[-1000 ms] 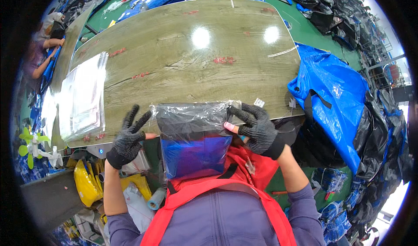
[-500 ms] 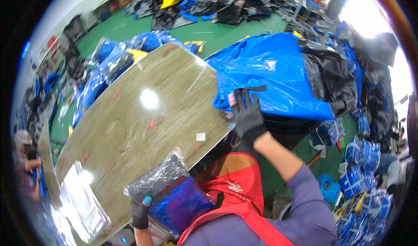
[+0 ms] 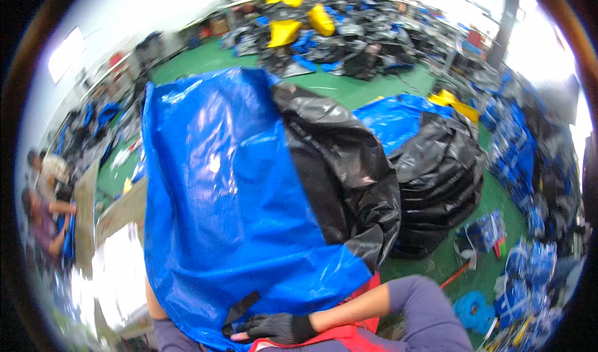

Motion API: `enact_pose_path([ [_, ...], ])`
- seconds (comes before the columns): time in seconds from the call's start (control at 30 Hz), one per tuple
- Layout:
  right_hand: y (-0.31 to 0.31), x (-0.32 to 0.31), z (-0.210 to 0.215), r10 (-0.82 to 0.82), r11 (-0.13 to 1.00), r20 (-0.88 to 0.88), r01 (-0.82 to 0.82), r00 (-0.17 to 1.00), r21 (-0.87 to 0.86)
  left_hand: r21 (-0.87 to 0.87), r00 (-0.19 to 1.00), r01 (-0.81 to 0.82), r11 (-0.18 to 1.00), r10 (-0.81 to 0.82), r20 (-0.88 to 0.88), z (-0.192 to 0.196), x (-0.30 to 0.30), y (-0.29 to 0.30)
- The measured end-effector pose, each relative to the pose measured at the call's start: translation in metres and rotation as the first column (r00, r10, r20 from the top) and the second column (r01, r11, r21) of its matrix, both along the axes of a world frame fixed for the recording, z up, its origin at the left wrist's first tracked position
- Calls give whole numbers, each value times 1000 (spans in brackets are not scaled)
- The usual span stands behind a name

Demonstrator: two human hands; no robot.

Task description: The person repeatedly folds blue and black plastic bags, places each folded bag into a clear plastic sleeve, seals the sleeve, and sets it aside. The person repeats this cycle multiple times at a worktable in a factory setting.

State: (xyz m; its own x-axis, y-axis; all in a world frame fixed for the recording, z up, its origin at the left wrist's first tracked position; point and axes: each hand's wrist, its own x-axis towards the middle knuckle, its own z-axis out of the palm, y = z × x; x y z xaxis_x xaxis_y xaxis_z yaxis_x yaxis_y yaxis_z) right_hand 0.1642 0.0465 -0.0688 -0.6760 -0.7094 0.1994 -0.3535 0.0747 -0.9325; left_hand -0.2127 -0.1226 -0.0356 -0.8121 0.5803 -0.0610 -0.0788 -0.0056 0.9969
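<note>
A large blue sack (image 3: pixel 218 209) with a black plastic liner (image 3: pixel 336 171) fills the middle of the view, raised close in front of me. My right hand (image 3: pixel 274 327), in a black glove, is at the sack's lower edge, closed on the blue fabric beside a black strap (image 3: pixel 242 307). My right forearm in a purple sleeve (image 3: pixel 417 302) comes in from the lower right. A strip of my left arm (image 3: pixel 152 302) shows at the sack's left edge. My left hand is hidden behind the sack.
A stuffed black sack (image 3: pixel 439 177) stands to the right on the green floor. The table (image 3: pixel 121 209) with clear plastic bags (image 3: pixel 115 277) lies at the left, with people (image 3: pixel 43 209) beyond. Blue packed items (image 3: pixel 520 277) pile at the right, yellow sacks (image 3: pixel 286 31) far back.
My view has swung right, away from the table. My right hand has pulled the blue sack from beside the table up in front of me. The clear-wrapped blue package is out of sight.
</note>
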Motion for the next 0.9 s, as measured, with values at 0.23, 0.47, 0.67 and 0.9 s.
enact_pose_path([
  [0.23,50,-96,45,169,984,87,-174,982,46,-341,961,-170,925,78,-267,-7,70,-151],
  [0.47,213,-226,-9,-438,340,-746,860,502,379,-557,823,-566,608,460,-333,-99,162,-200],
  [0.67,273,-240,-37,-437,-114,-881,961,179,252,-675,793,-562,478,545,-274,-104,190,-203],
  [0.9,301,-217,-61,-343,-411,-933,876,109,253,-497,936,-263,827,344,77,-81,195,-184],
])
